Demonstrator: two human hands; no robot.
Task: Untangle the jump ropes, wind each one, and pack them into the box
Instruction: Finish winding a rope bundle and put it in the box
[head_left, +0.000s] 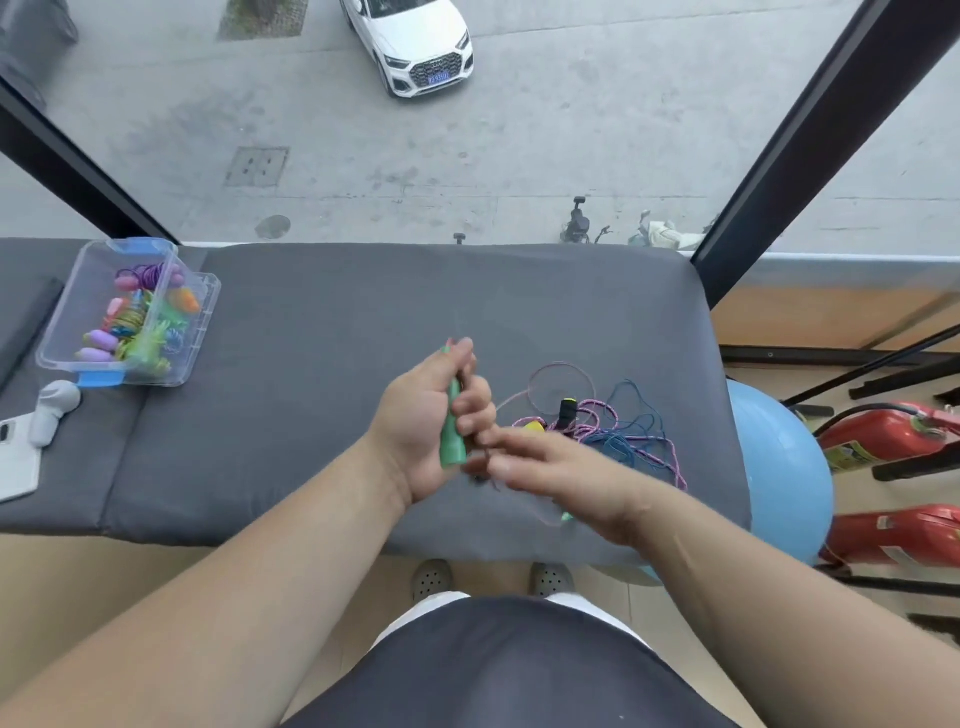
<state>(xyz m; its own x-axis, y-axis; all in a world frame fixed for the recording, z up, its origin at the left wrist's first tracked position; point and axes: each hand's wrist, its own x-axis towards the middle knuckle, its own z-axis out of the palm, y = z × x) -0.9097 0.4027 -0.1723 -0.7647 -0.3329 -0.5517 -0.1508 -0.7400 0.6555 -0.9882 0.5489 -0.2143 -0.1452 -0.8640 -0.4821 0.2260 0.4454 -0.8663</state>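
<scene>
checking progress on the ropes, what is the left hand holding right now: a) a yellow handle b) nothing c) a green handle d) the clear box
C: the left hand grips the green handle, while the yellow handle lies in the rope tangle on the grey cushion.

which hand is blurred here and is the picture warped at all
Head view: the right hand is smeared by motion, its grip unclear; the left hand and the green handle it grips are fairly sharp. Head view also shows wide-angle bending, with the grey cushion edge curved; daylight is flat, without glare.
</scene>
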